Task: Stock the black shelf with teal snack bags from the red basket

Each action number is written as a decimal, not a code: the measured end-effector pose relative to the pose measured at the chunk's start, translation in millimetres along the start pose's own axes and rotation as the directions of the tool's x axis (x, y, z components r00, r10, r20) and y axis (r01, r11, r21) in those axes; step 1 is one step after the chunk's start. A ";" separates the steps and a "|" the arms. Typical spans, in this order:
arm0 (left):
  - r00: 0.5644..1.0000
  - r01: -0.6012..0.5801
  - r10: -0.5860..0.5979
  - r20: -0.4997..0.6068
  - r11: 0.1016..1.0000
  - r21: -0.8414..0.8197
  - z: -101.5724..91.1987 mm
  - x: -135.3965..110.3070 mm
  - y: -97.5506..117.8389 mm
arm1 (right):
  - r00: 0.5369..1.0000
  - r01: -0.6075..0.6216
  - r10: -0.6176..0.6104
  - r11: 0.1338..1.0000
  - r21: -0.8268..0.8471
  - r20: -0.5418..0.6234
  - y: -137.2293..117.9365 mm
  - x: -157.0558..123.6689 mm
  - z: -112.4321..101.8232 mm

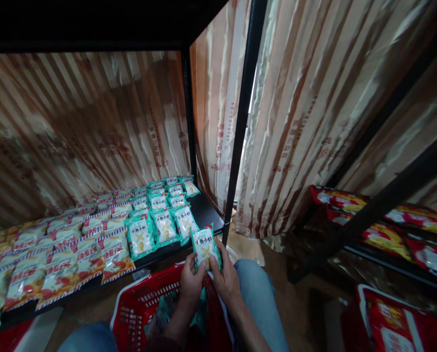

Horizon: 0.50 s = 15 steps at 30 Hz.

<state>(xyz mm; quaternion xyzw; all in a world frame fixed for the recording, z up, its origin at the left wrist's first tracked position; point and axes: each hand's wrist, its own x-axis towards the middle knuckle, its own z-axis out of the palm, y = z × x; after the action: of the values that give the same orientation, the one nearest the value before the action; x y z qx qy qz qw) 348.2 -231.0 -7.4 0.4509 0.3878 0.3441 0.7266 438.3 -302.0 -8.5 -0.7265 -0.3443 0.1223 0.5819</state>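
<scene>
Both my hands hold one teal snack packet (204,247) upright, just in front of the shelf's front edge. My left hand (191,282) grips its lower left side and my right hand (225,278) grips its lower right side, fingers closed on it. Under my hands stands a red plastic basket (141,305) with more teal packets inside. On the black shelf (208,211) lie rows of the same teal packets (162,215), with red, white and blue snack bags (75,249) to their left.
A black shelf upright (240,127) stands right behind the held packet. Striped brown curtains (314,112) hang behind the shelves. At the right a second rack (387,200) carries red and yellow bags (416,220). My knees in jeans (260,298) flank the basket.
</scene>
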 end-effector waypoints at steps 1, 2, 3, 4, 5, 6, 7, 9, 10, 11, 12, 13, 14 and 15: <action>1.000 -0.028 0.028 -0.006 0.999 0.015 4.0 2.9 1.0 | 1.000 0.013 -0.014 1.000 -0.007 -0.013 0.7 2.0 0.3; 0.998 -0.060 0.061 -0.018 0.998 0.036 7.8 5.8 1.4 | 1.000 0.022 -0.022 1.000 -0.009 -0.021 1.3 4.5 0.6; 0.996 -0.088 0.089 -0.028 0.994 0.060 11.1 8.5 1.4 | 0.999 0.026 -0.026 1.000 -0.009 -0.023 1.8 7.5 0.9; 0.994 -0.103 0.106 -0.032 0.991 0.088 14.0 11.2 1.2 | 0.999 0.028 -0.028 1.000 -0.009 -0.023 1.9 10.9 1.0; 0.992 -0.114 0.119 -0.035 0.986 0.120 16.3 13.9 0.9 | 0.999 0.030 -0.030 0.999 -0.010 -0.025 1.6 14.6 1.1; 0.991 -0.124 0.131 -0.038 0.980 0.154 18.2 16.6 0.7 | 0.999 0.034 -0.034 0.999 -0.011 -0.030 1.0 18.5 1.0; 0.989 -0.129 0.139 -0.044 0.974 0.188 19.7 19.3 0.6 | 0.999 0.038 -0.039 0.999 -0.011 -0.036 0.0 22.4 1.0; 0.987 -0.129 0.148 -0.056 0.958 0.257 21.8 24.8 1.5 | 0.997 0.045 -0.045 0.999 -0.015 -0.054 -2.2 30.0 0.9; 0.987 -0.128 0.151 -0.061 0.950 0.284 22.7 27.7 2.4 | 0.997 0.048 -0.048 0.999 -0.016 -0.064 -3.3 33.8 0.9; 0.986 -0.129 0.154 -0.064 0.946 0.296 23.7 30.5 3.7 | 0.996 0.051 -0.052 0.999 -0.018 -0.072 -4.2 37.5 1.0; 0.985 -0.132 0.158 -0.065 0.947 0.291 24.9 33.3 5.4 | 0.995 0.055 -0.056 0.998 -0.021 -0.080 -4.9 41.2 1.0; 0.985 -0.137 0.160 -0.062 0.952 0.273 26.4 35.8 7.5 | 0.994 0.060 -0.063 0.998 -0.027 -0.087 -5.3 45.1 1.1; 0.985 -0.143 0.162 -0.057 0.958 0.250 28.2 38.0 10.0 | 0.993 0.069 -0.072 0.997 -0.033 -0.091 -5.5 49.0 1.2; 0.985 -0.146 0.163 -0.056 0.962 0.231 30.4 39.8 13.1 | 0.992 0.078 -0.082 0.996 -0.039 -0.095 -5.6 53.2 1.3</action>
<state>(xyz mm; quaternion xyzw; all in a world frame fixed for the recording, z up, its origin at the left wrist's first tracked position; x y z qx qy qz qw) 391.2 -204.4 3.5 0.5463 0.4147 0.3702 0.6266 474.6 -266.4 8.2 -0.7273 -0.3469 0.0576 0.5894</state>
